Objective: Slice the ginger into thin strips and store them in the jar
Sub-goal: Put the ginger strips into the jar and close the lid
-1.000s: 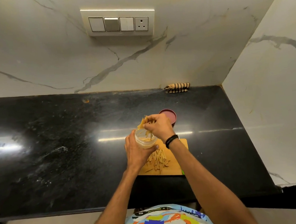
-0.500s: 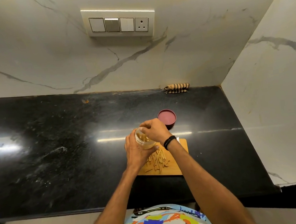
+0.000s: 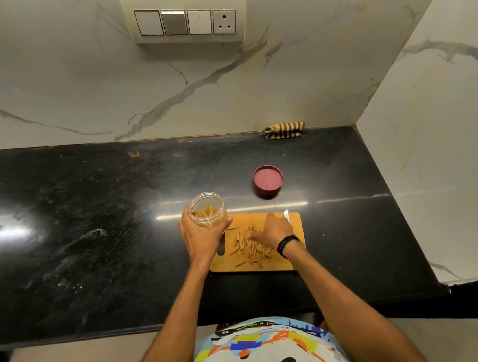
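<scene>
My left hand grips a clear plastic jar at the left end of the wooden cutting board. The jar is open and has some ginger strips inside. A loose pile of thin ginger strips lies in the middle of the board. My right hand rests low over the pile's right side, its fingers stretched left and touching the strips. A white knife blade tip shows just behind that hand.
The jar's red lid lies on the black counter behind the board. A striped folded cloth sits against the back wall. A marble wall closes off the right side, and a switch panel hangs above.
My right hand left the jar's mouth and dropped to the strips on the board. My left hand moved the jar a little to the left.
</scene>
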